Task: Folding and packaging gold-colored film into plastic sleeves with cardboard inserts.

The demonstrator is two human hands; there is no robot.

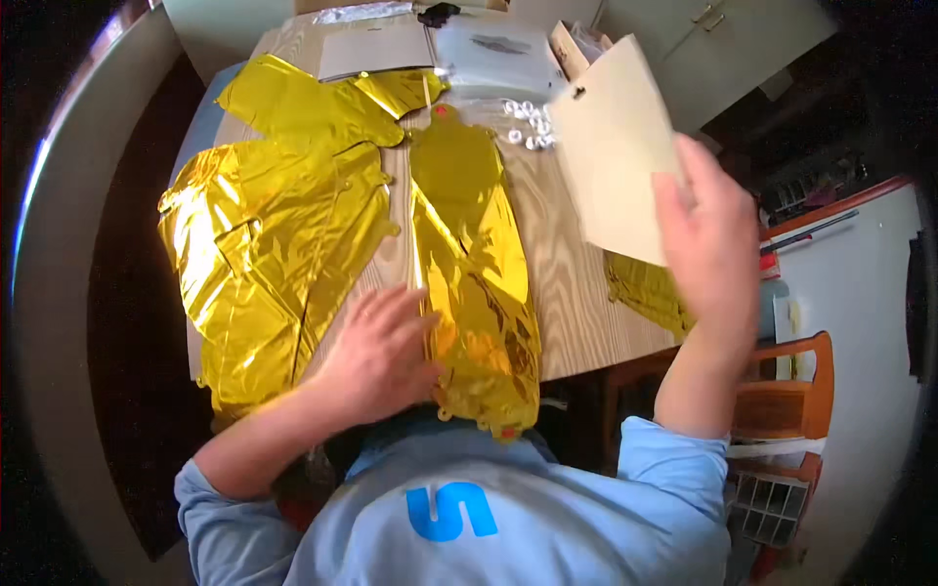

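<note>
My right hand (711, 230) is raised over the table's right side and grips a beige card sheet (616, 151) by its right edge. The card is tilted and has a small hang hole near its upper corner. My left hand (383, 344) is open, fingers spread, at the left edge of a flat gold foil balloon (469, 220). Whether its fingertips touch the foil, I cannot tell. This balloon lies lengthwise with its lower end hanging past the table's near edge. Left of it a larger crumpled gold foil balloon (278, 249) lies spread out.
More gold foil (313, 103) lies behind, and another foil piece (645, 293) lies below the card. White rings (528, 122), a card stack (376, 51), clear plastic bags (493, 59) and an open box (576, 49) sit at the back. A wooden chair (816, 391) stands right.
</note>
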